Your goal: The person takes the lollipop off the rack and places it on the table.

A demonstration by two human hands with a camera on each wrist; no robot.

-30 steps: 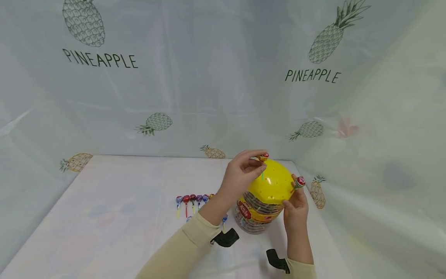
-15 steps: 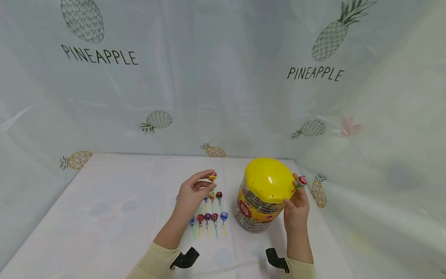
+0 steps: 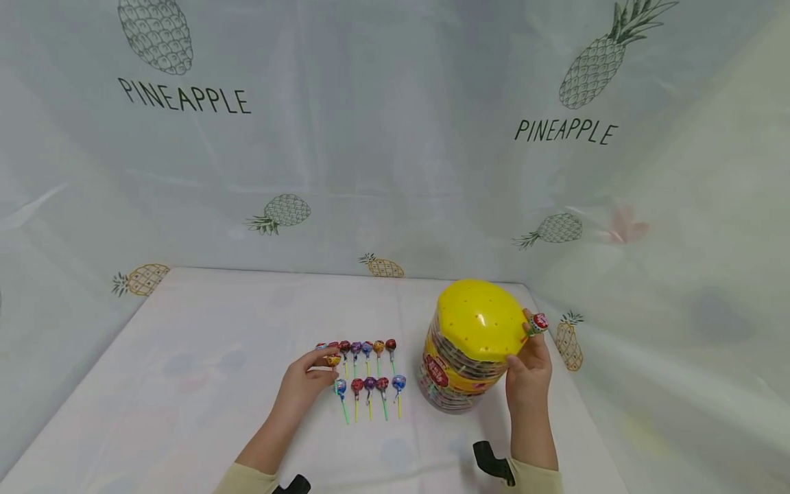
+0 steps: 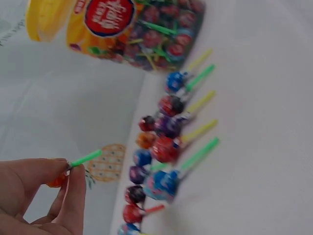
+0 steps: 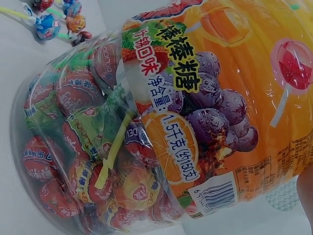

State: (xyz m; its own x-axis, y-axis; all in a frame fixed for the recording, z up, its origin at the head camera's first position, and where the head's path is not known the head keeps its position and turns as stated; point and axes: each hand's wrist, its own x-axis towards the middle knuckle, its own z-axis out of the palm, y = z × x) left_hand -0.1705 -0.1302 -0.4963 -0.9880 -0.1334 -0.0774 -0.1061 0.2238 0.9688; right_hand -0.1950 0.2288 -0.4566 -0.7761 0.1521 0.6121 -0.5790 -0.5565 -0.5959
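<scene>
In the head view, my left hand (image 3: pixel 306 379) pinches an orange-wrapped lollipop (image 3: pixel 333 359) between thumb and fingertips, above the left end of the lollipop rows. Its green stick (image 4: pixel 87 158) points away from my fingers in the left wrist view. My right hand (image 3: pixel 529 374) grips the edge of a large candy jar (image 3: pixel 457 374), thumb at the front of its yellow lid (image 3: pixel 481 319). A red and green lollipop (image 3: pixel 539 323) sticks out at the lid's right edge, against my right fingers; where its stick ends is hidden. Only a sliver of that hand shows in the right wrist view.
Two rows of lollipops lie left of the jar: a back row (image 3: pixel 367 348) and a front row (image 3: pixel 369 384), sticks toward me. All stand on a white-covered table (image 3: pixel 216 329) with a pineapple-printed sheet (image 3: pixel 395 137) behind. Lollipops (image 5: pixel 78 98) fill the jar's clear base.
My left hand has carried the orange lollipop from above the yellow lid leftward and down to the rows. My right hand has stayed at the jar.
</scene>
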